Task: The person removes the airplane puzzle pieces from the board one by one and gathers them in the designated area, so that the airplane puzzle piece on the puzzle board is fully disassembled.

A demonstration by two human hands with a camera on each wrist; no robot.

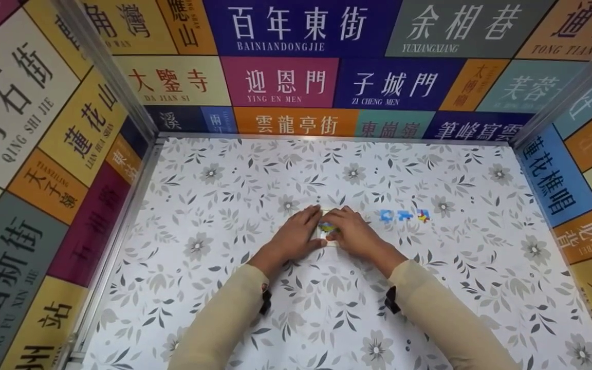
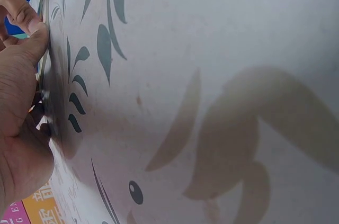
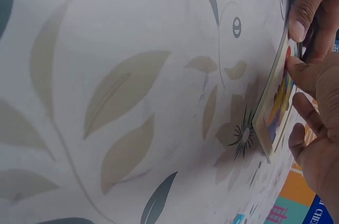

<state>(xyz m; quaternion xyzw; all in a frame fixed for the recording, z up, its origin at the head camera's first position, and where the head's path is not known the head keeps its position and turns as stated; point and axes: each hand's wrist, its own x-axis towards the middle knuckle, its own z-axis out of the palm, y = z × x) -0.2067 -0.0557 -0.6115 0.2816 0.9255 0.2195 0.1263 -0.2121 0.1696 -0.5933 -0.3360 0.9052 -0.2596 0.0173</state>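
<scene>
A small jigsaw puzzle in a pale frame (image 3: 263, 138) lies on the table, mostly covered by both hands. My left hand (image 1: 297, 234) grips the frame's left side, its thumb at the near edge. Over the puzzle's right part, my right hand (image 1: 355, 232) bends its fingers and thumb around a puzzle piece, largely hidden; a red bit (image 3: 288, 52) shows by the right thumb. Colourful picture parts (image 3: 279, 105) show inside the frame in the right wrist view. Three loose puzzle pieces (image 1: 404, 216) lie in a row to the right, mostly blue, the last with yellow and red.
The table (image 1: 285, 318) has a white cover with grey flowers and leaves. Colourful panels with street names (image 1: 285, 82) stand at the back and both sides, with metal edge strips (image 1: 121, 216) where they meet the table.
</scene>
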